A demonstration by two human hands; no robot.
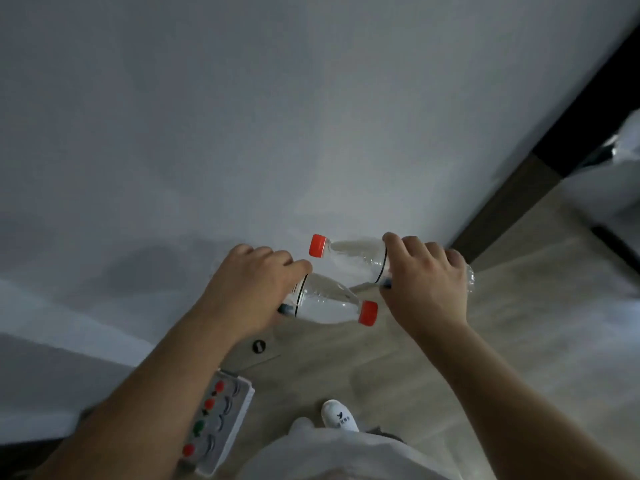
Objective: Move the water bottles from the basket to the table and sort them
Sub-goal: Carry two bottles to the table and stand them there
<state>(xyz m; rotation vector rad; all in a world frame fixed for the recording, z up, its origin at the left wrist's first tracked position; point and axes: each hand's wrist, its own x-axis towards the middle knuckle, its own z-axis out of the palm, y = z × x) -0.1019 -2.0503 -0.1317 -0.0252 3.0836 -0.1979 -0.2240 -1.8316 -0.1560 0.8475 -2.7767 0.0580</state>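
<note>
My left hand [254, 287] grips a clear water bottle [329, 304] round its labelled body; the bottle lies sideways in the air with its red cap pointing right. Higher and to the right, my right hand [427, 282] grips a second clear bottle [356, 256], also sideways, its red cap pointing left. The two bottles are apart, held in front of a white wall above the floor. Below my left forearm stands a white basket [239, 410] with several bottle caps, red and green, showing inside it. No table is in view.
A white wall [242, 116] fills the upper view. A wooden floor [450, 358] lies below, with my white shoe [339, 415] on it. A dark door frame [554, 140] runs along the right, with white objects beyond it.
</note>
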